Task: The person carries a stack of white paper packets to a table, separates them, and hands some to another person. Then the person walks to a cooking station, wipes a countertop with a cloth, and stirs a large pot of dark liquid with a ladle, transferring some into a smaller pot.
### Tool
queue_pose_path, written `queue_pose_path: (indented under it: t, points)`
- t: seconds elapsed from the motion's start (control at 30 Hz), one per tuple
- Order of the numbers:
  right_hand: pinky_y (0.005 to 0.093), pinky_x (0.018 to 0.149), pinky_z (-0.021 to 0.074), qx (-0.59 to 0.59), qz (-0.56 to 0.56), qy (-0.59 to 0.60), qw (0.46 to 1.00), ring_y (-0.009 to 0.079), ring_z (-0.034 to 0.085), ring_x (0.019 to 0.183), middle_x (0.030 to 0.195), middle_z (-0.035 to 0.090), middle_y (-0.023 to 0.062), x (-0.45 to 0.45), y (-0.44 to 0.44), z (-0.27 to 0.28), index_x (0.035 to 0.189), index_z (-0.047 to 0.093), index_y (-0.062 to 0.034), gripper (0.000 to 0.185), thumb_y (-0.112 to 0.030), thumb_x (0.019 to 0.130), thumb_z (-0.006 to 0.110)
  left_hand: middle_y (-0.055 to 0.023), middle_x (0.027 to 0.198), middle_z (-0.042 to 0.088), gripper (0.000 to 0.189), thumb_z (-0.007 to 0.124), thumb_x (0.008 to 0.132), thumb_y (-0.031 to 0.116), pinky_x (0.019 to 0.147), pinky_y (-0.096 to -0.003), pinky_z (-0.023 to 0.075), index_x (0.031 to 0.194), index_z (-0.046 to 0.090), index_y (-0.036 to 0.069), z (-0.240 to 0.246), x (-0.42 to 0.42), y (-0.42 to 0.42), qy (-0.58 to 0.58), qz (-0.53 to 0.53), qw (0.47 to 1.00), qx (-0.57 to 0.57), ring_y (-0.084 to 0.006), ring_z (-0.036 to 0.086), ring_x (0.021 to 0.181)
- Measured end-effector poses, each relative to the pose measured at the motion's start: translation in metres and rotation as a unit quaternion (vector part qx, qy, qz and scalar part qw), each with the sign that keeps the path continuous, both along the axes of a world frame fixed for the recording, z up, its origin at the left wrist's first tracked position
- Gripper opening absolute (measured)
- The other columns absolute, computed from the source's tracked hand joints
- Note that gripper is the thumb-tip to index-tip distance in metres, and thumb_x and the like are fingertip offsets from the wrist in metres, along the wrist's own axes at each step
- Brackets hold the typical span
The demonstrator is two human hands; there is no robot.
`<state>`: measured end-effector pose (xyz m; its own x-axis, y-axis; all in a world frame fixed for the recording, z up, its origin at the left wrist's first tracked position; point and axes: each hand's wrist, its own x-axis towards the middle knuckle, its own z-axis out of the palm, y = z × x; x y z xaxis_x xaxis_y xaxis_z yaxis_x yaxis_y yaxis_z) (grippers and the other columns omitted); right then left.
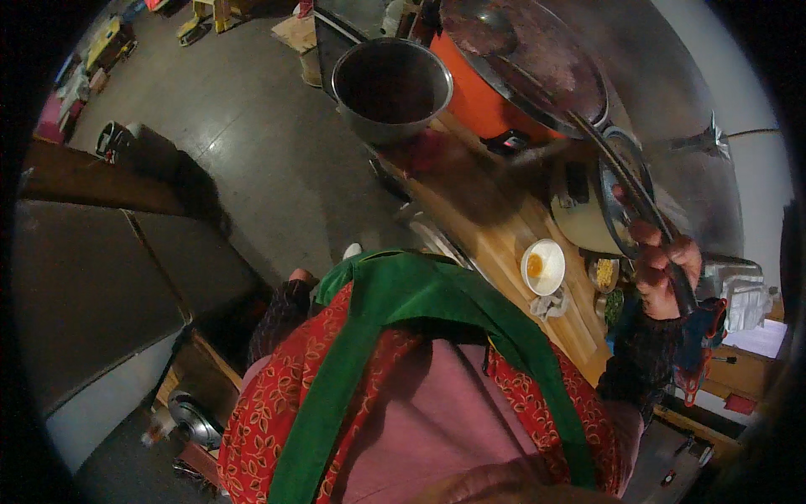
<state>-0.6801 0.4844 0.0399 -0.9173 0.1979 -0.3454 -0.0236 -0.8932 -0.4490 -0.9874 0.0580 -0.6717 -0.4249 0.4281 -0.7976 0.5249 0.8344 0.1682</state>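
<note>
My right hand (664,271) is shut around the long dark handle of a ladle (614,157). The handle slants up and left across a large orange pot (469,85). The ladle's round head lies over the dark reddish contents of this pot. Left of it stands a metal pot (390,129) with a dark inside, near the counter's edge. Only a small part of my left hand (302,275) shows past its dark sleeve, beside the green apron; its fingers are hidden. Nearer to me is a white bowl (553,268) with something orange-yellow in it.
Below the right hand's level sit small bowls of yellow bits (606,274) and green bits (609,307). A round lid (626,189) leans beside a pale board or tray (582,227). The wooden counter (504,233) runs diagonally. A crumpled cloth or paper (549,305) lies by the white bowl.
</note>
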Motion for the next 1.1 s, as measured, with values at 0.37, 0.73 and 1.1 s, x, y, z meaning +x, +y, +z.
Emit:
queue_pose_path:
  t: [0.37,0.73,1.1]
  points:
    - [0.0213,0.047,0.0428,0.506,0.064,-0.312,0.802,0.0092,0.051,0.056,0.085,0.053,0.0045,-0.066,-0.03,-0.049,0.136,0.043,0.0033,0.075,-0.008,0.064,0.06,-0.0147,0.094,0.07,0.04,0.068,0.078,0.039,0.078,-0.0398,0.0527,0.096,0.071,0.003,0.006,0.001,-0.019,-0.016,0.124,0.992,-0.021,-0.0289,0.067,0.087]
    - [0.0227,0.054,0.0419,0.57,0.089,-0.296,0.761,0.0096,0.05,0.059,0.083,0.052,0.0038,-0.075,-0.041,-0.068,0.141,0.039,-0.0003,0.075,0.004,0.068,0.055,-0.0177,0.101,0.068,0.037,0.068,0.08,0.034,0.079,-0.0412,0.053,0.098,0.07,0.003,0.002,-0.002,-0.002,-0.057,0.138,0.989,-0.012,-0.0317,0.066,0.093]
    - [0.0231,0.054,0.0442,0.609,0.2,-0.359,0.679,0.0069,0.048,0.06,0.081,0.049,0.0003,-0.127,-0.015,-0.118,0.14,0.043,-0.0076,0.066,-0.001,0.075,0.052,-0.0178,0.094,0.069,0.038,0.069,0.077,0.036,0.078,-0.0415,0.0524,0.095,0.071,0.003,0.007,-0.014,-0.003,-0.048,0.12,0.991,0.018,-0.0334,0.066,0.091]
